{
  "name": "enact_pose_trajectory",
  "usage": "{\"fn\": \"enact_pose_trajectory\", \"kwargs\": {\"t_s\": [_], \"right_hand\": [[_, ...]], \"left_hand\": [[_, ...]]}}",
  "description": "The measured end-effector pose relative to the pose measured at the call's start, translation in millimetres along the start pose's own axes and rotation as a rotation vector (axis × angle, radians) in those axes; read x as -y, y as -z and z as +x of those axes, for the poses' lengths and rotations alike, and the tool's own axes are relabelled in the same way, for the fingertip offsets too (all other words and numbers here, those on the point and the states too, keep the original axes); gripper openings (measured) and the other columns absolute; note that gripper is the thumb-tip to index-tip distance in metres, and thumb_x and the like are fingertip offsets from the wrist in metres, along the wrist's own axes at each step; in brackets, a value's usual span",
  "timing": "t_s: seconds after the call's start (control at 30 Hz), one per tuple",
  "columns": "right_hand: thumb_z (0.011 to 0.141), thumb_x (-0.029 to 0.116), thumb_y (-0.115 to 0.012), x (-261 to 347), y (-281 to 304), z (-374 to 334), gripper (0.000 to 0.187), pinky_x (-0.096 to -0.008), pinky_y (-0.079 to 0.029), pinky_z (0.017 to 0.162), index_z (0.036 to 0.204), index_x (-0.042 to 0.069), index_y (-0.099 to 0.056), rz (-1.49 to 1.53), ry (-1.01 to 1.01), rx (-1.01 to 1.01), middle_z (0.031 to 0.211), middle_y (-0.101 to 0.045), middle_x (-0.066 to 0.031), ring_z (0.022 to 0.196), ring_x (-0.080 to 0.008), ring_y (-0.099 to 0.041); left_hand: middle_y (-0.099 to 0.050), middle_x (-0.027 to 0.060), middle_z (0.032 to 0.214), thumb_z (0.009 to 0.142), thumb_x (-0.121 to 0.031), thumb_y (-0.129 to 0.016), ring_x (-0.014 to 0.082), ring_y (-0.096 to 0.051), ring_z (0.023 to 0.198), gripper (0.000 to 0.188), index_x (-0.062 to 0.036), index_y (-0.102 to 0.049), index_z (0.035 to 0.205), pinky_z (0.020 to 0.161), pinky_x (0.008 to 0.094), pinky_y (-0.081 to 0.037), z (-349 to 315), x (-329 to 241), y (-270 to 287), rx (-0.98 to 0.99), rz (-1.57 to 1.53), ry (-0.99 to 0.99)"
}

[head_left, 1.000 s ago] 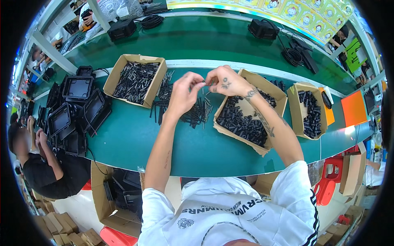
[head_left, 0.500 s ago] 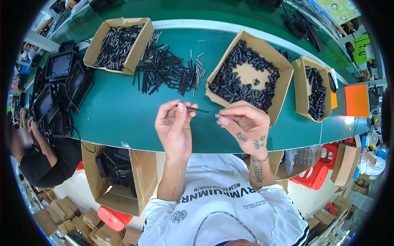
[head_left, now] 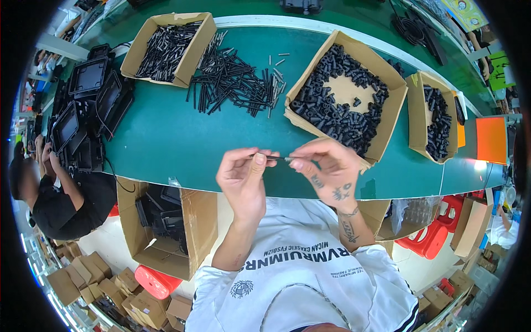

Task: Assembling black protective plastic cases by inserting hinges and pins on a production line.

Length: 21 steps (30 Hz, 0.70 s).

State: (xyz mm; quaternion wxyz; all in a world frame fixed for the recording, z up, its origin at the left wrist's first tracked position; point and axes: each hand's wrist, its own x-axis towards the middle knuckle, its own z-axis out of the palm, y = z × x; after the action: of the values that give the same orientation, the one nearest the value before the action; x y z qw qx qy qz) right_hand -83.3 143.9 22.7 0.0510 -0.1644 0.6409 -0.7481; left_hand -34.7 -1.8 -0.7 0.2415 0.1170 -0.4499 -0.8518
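Note:
My left hand [head_left: 243, 181] pinches a thin black rod [head_left: 274, 158] that points to the right; whether it is a single rod cannot be made out. Between thumb and fingertips my right hand [head_left: 332, 170] grips a small silvery metal piece [head_left: 289, 160], mostly covered by the fingers. The rod's tip meets this piece, and how deep it sits is hidden. Beyond my hands, a loose pile of black rods [head_left: 224, 83] lies on the green table [head_left: 160, 141], with short silvery pins [head_left: 279, 62] at its right edge.
A cardboard box [head_left: 194, 60] of short dark pins stands far left. Right of the pile are a larger box [head_left: 394, 119] and a narrower box [head_left: 416, 124] of black plastic parts. Black housings [head_left: 86, 77] are heaped at left, near another person [head_left: 69, 202].
My hands have come together, closing the gap between the black rod and the silvery piece. The whole view has shifted slightly, with the boxes now higher and further right.

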Motion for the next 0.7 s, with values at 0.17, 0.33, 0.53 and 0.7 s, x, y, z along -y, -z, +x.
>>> {"fn": "enact_pose_trajectory", "kwargs": {"t_s": [0.17, 0.33, 0.53, 0.7], "right_hand": [[0.078, -0.007, -0.077, -16.3, -11.0, -8.1, 0.015, -0.0271, -0.053, 0.069, 0.091, -0.001, -0.071, -0.245, 0.156, -0.078, 0.090, -0.072, -0.0119, 0.078, -0.0175, -0.068], [0.079, -0.007, -0.077, -28.9, -9.0, -9.3, 0.014, -0.0277, -0.053, 0.070, 0.090, -0.001, -0.070, -0.188, 0.189, -0.109, 0.089, -0.072, -0.0123, 0.079, -0.0191, -0.068], [0.081, -0.007, -0.075, -31.8, -6.3, -9.7, 0.014, -0.0304, -0.053, 0.073, 0.091, -0.004, -0.067, -0.181, 0.273, -0.064, 0.090, -0.069, -0.0154, 0.081, -0.0204, -0.066], [0.079, -0.009, -0.076, -27.4, 0.0, -6.9, 0.015, -0.0306, -0.053, 0.068, 0.090, -0.003, -0.068, -0.283, 0.331, 0.022, 0.087, -0.070, -0.0155, 0.077, -0.0219, -0.067]], "left_hand": [[-0.068, 0.0115, 0.099, 0.095, -0.006, -0.065, 0.0223, -0.067, 0.093, 0.011, -0.0006, -0.062, 0.104, 0.083, 0.0329, -0.054, -7.2, 9.1, 9.7, -0.053, -0.153, 0.190], [-0.067, 0.0092, 0.099, 0.097, -0.009, -0.064, 0.0206, -0.066, 0.092, 0.007, -0.0036, -0.064, 0.100, 0.084, 0.0324, -0.053, -14.1, 9.2, 20.3, -0.082, -0.291, 0.417], [-0.068, 0.0091, 0.098, 0.097, -0.009, -0.064, 0.0192, -0.066, 0.086, 0.005, -0.0038, -0.065, 0.097, 0.079, 0.0306, -0.054, -22.8, 12.6, 23.2, -0.120, -0.342, 0.541], [-0.069, 0.0103, 0.089, 0.097, -0.010, -0.063, 0.0195, -0.067, 0.076, 0.008, -0.0035, -0.065, 0.093, 0.070, 0.0292, -0.053, -25.1, 11.4, 29.9, -0.046, -0.174, 0.519]]}}
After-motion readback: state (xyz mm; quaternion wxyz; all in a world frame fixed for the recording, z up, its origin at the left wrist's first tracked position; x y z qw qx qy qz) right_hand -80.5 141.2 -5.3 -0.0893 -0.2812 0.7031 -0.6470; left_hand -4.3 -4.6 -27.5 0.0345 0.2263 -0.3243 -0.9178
